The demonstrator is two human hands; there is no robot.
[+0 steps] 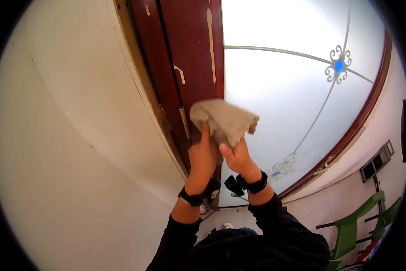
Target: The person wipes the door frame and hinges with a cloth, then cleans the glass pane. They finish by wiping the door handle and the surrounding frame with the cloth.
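A beige cloth (223, 116) is bunched up between my two hands in front of a dark red door frame (191, 58). My left hand (202, 153) grips its lower left side, with one finger stretched up against the fabric. On the lower right, my right hand (236, 156) pinches the cloth with the thumb in front. The frame carries several pale, chipped-looking streaks (210, 45). A metal hinge (184, 121) sits just left of the cloth. Whether the cloth touches the door is hard to tell.
Frosted glass (275, 90) with scrollwork and blue ornaments fills the door's right part. A plain wall (76, 135) stands close on the left. Green chairs (347, 235) are at the lower right, below a wall-mounted dark panel (377, 161). Dark items with a cord (234, 185) lie low by the door.
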